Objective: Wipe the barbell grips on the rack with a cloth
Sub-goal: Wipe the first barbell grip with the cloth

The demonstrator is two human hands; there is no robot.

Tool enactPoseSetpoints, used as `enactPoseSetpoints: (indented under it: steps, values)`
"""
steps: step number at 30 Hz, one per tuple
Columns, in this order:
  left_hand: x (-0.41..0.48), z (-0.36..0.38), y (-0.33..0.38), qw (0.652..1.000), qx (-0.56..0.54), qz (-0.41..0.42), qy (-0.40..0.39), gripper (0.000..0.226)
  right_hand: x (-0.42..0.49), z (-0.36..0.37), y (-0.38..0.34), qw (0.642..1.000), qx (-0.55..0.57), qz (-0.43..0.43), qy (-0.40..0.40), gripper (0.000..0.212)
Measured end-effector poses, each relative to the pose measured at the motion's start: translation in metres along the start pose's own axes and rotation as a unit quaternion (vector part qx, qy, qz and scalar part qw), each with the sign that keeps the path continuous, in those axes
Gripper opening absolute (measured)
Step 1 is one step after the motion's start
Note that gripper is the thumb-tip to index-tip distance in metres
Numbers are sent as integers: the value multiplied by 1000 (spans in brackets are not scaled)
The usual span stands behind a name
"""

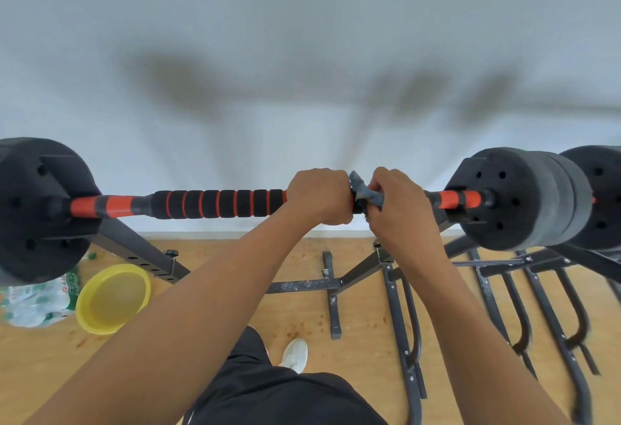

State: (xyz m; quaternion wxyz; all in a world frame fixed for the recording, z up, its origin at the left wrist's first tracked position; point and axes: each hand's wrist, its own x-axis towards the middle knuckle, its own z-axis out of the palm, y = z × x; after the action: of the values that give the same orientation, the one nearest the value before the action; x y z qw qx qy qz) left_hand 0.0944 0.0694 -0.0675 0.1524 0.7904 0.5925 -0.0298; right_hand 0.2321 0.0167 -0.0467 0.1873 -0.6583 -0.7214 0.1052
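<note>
Left hand (319,196) clenched round the barbell grip (218,203), steadying the bar on the rack (141,249). Right hand (398,204), just beside it, fingers wrapping the blue cloth (364,193) round the bar. Advice: keep cloth fully wrapped, twist while sliding, bar held from rolling.

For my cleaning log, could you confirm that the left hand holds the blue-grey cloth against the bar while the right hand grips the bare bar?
Not quite: the head view shows the right hand holding the crumpled blue-grey cloth against the orange-and-black barbell bar, while the left hand grips the bare bar.
</note>
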Motion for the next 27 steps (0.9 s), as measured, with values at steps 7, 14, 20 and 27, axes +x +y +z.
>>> enactPoseSetpoints:
  steps: [7,14,20,27]
  values:
    - [0,-3,0,1000,-4,13,-15,13,36,7,-7,997,-67,-11,-23,5]
    - [9,-20,-2,981,-60,-7,-187,11,16,2,0,999,-35,-19,-18,12]
    - [-2,-13,0,997,-21,4,-79,12,68,14,1,992,-95,-14,-82,9]
    - [-7,-4,1,1000,1,29,-9,15,94,-20,6,998,-15,-32,-57,11]
